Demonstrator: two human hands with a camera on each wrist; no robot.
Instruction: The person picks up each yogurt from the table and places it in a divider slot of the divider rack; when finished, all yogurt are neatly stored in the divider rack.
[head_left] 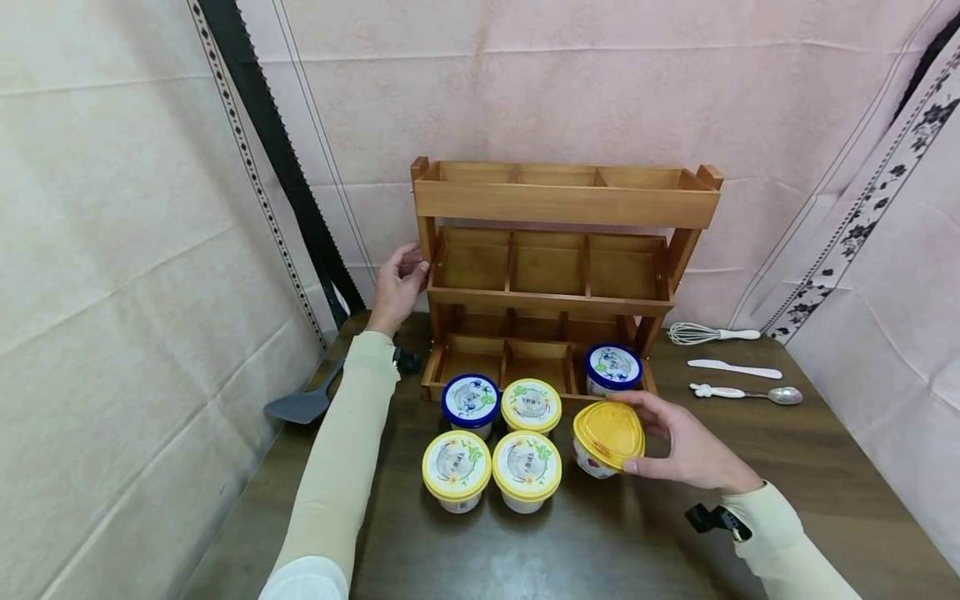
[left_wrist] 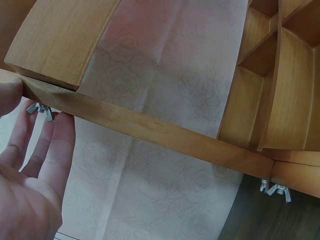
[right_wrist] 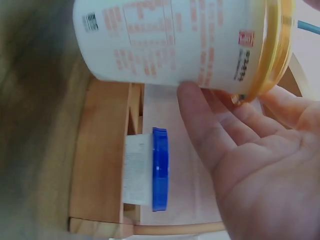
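At the wooden rack [head_left: 566,204], the left hand [head_left: 397,290] pinches its side rail [left_wrist: 150,130], the right hand [head_left: 688,442] a yellow-lidded tub [head_left: 606,435].

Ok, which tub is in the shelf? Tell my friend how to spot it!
Find the wooden rack on the dark table. At the right end of its lowest tier sits a blue-lidded tub. Another blue-lidded tub stands outside; this one alone is in the rack.
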